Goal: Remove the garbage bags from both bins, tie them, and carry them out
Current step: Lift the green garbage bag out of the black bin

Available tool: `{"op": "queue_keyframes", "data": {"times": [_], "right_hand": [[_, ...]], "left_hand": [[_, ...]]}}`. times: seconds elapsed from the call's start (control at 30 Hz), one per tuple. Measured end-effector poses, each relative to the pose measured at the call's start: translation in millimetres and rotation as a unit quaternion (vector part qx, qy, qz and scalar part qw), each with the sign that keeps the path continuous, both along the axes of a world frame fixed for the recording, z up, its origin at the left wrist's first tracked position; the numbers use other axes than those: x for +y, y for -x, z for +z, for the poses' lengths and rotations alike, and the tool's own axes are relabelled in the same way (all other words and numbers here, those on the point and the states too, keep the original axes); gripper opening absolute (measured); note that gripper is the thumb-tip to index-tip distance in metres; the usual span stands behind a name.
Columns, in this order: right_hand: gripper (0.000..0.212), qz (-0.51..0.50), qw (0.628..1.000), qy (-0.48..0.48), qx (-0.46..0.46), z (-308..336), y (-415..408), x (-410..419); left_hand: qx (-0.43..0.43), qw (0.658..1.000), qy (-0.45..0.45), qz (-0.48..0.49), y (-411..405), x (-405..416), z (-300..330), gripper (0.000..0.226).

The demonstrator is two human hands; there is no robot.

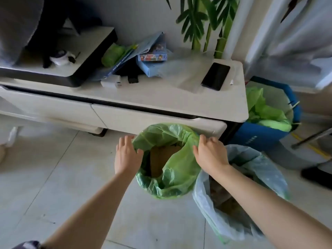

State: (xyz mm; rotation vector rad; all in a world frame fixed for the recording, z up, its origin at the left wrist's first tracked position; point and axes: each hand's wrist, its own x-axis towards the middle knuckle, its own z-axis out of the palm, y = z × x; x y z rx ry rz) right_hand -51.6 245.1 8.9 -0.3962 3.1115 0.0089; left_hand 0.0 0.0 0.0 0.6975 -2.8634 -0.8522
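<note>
Crinkly green plastic bag (172,169): left hand (125,155) and right hand (210,155) grip its round rim.

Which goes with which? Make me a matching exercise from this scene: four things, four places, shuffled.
Things:
1. phone
2. green bag
3. pale bag
4. blue bin

Places:
A. between the two hands
B. on the cabinet top
C. beside the cabinet's right end
D. under the right forearm

Pairs: 1-B, 2-A, 3-D, 4-C

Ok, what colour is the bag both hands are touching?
Translucent light green bag, with the left hand and right hand at its rim; the head view shows it.
</note>
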Motion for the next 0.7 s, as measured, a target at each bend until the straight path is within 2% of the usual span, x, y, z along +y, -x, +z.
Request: {"op": "queue_keyframes", "data": {"times": [0.1,0.23,0.33,0.43,0.6,0.7], "right_hand": [[0.049,-0.026,0.999,0.019,-0.008,-15,-7,-3],[0.069,-0.068,0.996,0.032,-0.040,-32,-21,-11],[0.076,-0.067,0.996,0.027,-0.054,-38,-29,-13],[0.084,-0.055,0.998,0.019,-0.040,-45,-31,-10],[0.100,-0.059,0.995,-0.016,-0.079,-47,-19,-3],[0.103,-0.050,0.993,-0.033,-0.105,-43,-11,6]], "left_hand": [[-0.032,0.992,-0.105,0.058,-2,-1,-14,0.058],[-0.077,0.963,-0.244,0.088,-5,-1,-28,0.066],[-0.082,0.951,-0.273,0.119,-9,-1,-35,0.063],[-0.086,0.954,-0.259,0.125,-13,-1,-40,0.059],[-0.126,0.946,-0.268,0.129,-24,-3,-44,0.043],[-0.134,0.937,-0.296,0.129,-25,-6,-49,0.041]]}}
